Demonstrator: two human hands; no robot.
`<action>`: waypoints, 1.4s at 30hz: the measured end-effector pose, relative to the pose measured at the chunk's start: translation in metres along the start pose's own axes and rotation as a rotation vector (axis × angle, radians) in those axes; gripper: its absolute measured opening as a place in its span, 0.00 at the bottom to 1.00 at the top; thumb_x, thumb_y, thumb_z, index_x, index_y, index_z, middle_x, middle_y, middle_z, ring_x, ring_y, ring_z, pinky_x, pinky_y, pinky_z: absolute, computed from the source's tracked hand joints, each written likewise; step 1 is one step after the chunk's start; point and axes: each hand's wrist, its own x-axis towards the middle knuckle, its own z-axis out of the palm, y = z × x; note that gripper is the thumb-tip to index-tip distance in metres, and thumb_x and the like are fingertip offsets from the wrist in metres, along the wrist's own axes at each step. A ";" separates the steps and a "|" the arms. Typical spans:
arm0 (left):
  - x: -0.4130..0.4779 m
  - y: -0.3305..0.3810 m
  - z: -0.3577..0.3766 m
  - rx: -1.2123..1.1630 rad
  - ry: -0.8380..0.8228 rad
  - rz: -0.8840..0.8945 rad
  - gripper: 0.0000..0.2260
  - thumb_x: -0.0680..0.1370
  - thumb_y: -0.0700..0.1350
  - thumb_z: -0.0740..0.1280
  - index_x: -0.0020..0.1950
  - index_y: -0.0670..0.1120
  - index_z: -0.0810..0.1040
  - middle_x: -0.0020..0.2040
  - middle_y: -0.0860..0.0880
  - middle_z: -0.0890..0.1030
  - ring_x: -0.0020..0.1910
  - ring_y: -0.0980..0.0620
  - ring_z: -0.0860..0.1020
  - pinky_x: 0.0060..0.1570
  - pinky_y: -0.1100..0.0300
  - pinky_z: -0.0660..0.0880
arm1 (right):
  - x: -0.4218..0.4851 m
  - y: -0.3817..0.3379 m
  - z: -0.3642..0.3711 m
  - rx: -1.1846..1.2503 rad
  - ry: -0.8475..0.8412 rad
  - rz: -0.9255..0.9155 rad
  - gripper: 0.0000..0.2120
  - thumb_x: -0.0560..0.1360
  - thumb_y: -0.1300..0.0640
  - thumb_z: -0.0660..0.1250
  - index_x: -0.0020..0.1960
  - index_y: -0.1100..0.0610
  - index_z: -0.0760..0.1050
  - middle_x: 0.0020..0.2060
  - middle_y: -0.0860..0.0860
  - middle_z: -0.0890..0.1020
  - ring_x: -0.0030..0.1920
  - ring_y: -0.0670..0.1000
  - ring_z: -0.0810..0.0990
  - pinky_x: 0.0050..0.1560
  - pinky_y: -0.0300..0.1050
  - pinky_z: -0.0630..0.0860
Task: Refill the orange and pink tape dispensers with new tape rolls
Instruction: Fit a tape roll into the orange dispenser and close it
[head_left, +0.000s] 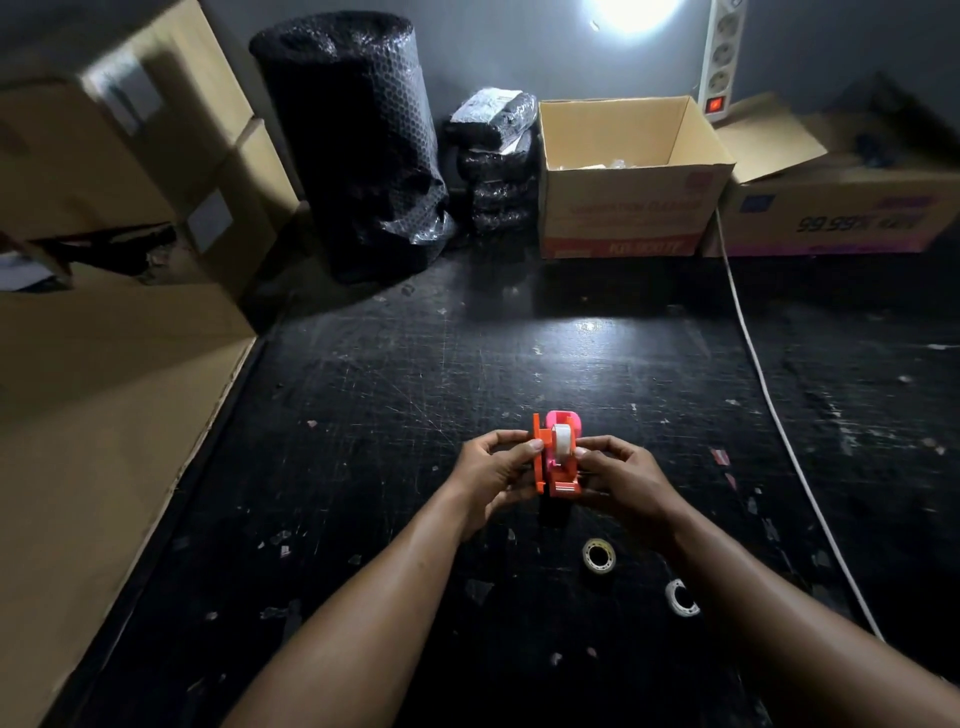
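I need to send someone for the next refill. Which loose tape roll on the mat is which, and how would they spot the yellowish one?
On the black mat, look just below the right hand. Two loose rolls lie there: the yellowish tape roll is nearer the hands, flat with its hole facing up. The white roll lies farther right, partly hidden by the forearm.

Tape rolls (599, 556) right of forearm (363, 613)
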 end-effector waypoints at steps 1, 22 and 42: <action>-0.002 0.000 0.000 0.002 0.000 0.002 0.18 0.73 0.44 0.76 0.60 0.42 0.79 0.50 0.41 0.85 0.44 0.46 0.84 0.44 0.50 0.82 | -0.001 -0.001 0.000 0.010 -0.008 -0.009 0.11 0.75 0.62 0.69 0.56 0.64 0.77 0.49 0.65 0.84 0.40 0.57 0.86 0.37 0.48 0.82; 0.004 0.008 -0.007 0.032 0.011 0.008 0.17 0.74 0.41 0.74 0.60 0.39 0.78 0.43 0.44 0.85 0.36 0.51 0.84 0.32 0.59 0.80 | 0.006 -0.002 0.011 0.039 0.001 -0.015 0.09 0.75 0.63 0.69 0.54 0.62 0.78 0.45 0.62 0.86 0.42 0.57 0.87 0.37 0.47 0.82; 0.007 0.006 -0.006 0.012 0.009 0.050 0.15 0.74 0.40 0.74 0.59 0.39 0.77 0.44 0.42 0.84 0.40 0.47 0.84 0.41 0.51 0.84 | 0.012 0.000 0.013 -0.008 -0.017 -0.060 0.12 0.76 0.64 0.67 0.58 0.68 0.75 0.55 0.72 0.80 0.55 0.70 0.81 0.55 0.65 0.79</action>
